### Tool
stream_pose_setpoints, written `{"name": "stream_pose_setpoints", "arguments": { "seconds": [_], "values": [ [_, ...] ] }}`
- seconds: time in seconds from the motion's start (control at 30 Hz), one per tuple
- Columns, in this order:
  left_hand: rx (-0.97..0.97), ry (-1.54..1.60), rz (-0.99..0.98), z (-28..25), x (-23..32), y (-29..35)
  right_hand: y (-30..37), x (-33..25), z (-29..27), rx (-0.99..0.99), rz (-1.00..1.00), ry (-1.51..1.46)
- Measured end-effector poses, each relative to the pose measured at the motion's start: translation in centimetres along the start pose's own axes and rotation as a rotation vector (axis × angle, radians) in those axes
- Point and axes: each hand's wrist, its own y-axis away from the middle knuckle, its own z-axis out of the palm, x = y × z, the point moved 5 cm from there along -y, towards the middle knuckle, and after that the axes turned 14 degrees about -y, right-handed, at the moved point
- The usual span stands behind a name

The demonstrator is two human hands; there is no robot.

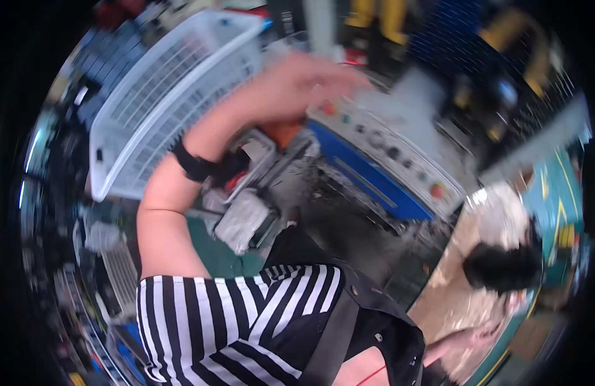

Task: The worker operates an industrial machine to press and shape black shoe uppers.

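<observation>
My left hand (313, 80), blurred by motion, is raised over the near left end of a machine's control panel (387, 151). Its fingers look stretched out, with nothing visible in them; whether it touches the panel I cannot tell. A black band (192, 162) circles that wrist. At the lower right, my right hand (481, 336) is low beside a shiny brown sheet-like surface (448, 302), its fingers seemingly apart. Close to it is a dark, soft-edged shape (503, 265) that I cannot make out. Round knobs and red buttons line the grey panel above a blue front (368, 180).
A large white plastic basket (162, 128) stands at the left, beneath and beyond my left arm. Below it are a small bin with mixed items and a pale wrapped bundle (242, 220). Yellow machine parts (378, 19) stand at the back. A green surface with yellow lines (561, 186) lies far right.
</observation>
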Motion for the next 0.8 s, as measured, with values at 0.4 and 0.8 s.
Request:
{"name": "stream_pose_setpoints", "arguments": {
  "seconds": [0.4,0.8],
  "values": [
    [-0.257,-0.903,-0.837,-19.9,-52.2,30.6,20.6,-28.0,37.3,-1.101,0.129,-0.679],
    [-1.018,-0.959,-0.539,-5.7,-67.2,34.4,29.8,-40.8,43.7,-1.484,0.127,-0.467]
  ]
}}
